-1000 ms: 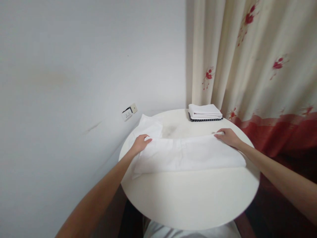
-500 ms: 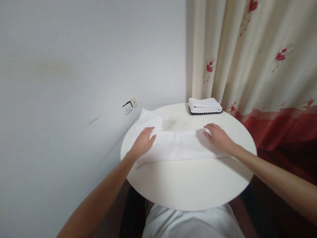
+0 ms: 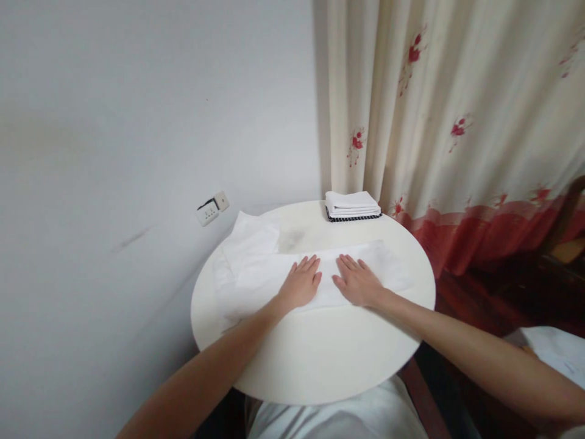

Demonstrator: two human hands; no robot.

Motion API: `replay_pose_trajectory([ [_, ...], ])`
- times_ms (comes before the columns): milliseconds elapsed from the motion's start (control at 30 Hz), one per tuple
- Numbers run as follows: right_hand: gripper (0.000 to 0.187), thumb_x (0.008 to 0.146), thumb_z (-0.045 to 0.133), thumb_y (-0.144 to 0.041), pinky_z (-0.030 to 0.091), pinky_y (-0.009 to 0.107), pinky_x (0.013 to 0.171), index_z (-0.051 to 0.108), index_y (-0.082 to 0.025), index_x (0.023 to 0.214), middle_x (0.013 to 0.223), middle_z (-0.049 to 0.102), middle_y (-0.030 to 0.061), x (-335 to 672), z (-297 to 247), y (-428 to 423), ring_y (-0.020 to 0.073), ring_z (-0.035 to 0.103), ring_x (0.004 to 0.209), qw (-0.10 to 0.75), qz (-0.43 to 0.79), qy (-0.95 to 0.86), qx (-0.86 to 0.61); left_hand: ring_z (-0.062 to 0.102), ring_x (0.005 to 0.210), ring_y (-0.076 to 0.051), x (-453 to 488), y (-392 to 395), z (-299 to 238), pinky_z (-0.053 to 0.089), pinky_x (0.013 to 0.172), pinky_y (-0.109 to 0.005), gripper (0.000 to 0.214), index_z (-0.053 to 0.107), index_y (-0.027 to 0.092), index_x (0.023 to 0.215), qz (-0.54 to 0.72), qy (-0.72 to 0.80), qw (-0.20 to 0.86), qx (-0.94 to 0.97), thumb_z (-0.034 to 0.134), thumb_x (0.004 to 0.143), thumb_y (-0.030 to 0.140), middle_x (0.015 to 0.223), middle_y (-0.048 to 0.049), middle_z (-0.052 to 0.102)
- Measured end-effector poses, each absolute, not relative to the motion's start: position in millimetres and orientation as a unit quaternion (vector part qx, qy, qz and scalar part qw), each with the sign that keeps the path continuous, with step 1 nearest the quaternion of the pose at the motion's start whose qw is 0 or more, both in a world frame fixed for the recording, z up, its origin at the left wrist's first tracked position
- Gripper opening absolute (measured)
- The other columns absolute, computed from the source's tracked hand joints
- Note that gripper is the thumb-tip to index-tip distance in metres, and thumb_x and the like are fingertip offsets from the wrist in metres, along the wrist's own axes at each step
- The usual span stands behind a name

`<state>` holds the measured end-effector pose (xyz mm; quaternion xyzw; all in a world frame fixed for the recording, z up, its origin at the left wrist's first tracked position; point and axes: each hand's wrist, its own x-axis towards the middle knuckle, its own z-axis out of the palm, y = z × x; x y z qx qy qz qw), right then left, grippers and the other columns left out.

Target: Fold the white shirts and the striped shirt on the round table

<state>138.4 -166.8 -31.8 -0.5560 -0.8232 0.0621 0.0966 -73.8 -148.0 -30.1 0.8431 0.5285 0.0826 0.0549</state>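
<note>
Presses left hand point(image 3: 301, 283) flat on white cloth point(image 3: 260, 268), palm down, fingers open and spread. Does the same with right hand point(image 3: 359, 281), just beside it, thumbs near but apart. Grips nothing with either, only rests on the fabric. Cloth folded into a long band across the middle of round white table point(image 3: 320, 366), far-left part doubled up toward the wall. At the table's far edge, well apart from both hands: small stack of folded cloths point(image 3: 351, 204), white over a dark dotted layer. Behind: cream curtain point(image 3: 434, 122) with red flowers and red hem. On the grey wall, left: socket point(image 3: 212, 208).
</note>
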Motion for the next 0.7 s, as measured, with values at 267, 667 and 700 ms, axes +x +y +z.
replay_pose_trajectory([
  [267,0.066,0.103,0.022,-0.051,0.021,0.062,0.118,0.030,-0.014,0.157,0.166,0.023,0.0159,257.8,-48.0,-136.6,0.0317,0.020,0.153,0.076,0.029,-0.763,-0.641,0.020,0.154,-0.028,-72.2,-150.4,-30.5,0.017,0.123,-0.053,0.056,0.031,0.023,0.158,0.071,0.537,0.054,0.839,0.026,0.104,0.037,0.166,-0.0058,0.025],
  [667,0.051,0.103,0.031,-0.033,0.022,0.065,0.116,0.043,-0.015,0.149,0.164,0.027,0.0182,157.2,-7.5,-98.6,0.0324,0.019,0.152,0.103,0.048,-0.803,-0.585,0.059,0.122,-0.030,-73.6,-87.4,-3.1,0.044,0.104,-0.047,0.043,0.065,0.015,0.124,0.050,0.608,0.004,0.792,0.030,0.104,0.031,0.132,-0.0190,0.062],
  [700,0.049,0.103,0.031,-0.032,0.023,0.066,0.115,0.046,-0.015,0.147,0.163,0.030,0.0187,142.8,-6.1,-95.4,0.0333,0.022,0.151,0.089,0.067,-0.810,-0.576,0.062,0.117,-0.029,-77.6,-85.0,-2.0,0.047,0.099,-0.043,0.043,0.068,0.015,0.117,0.053,0.612,-0.006,0.789,0.030,0.104,0.029,0.124,-0.0188,0.064],
])
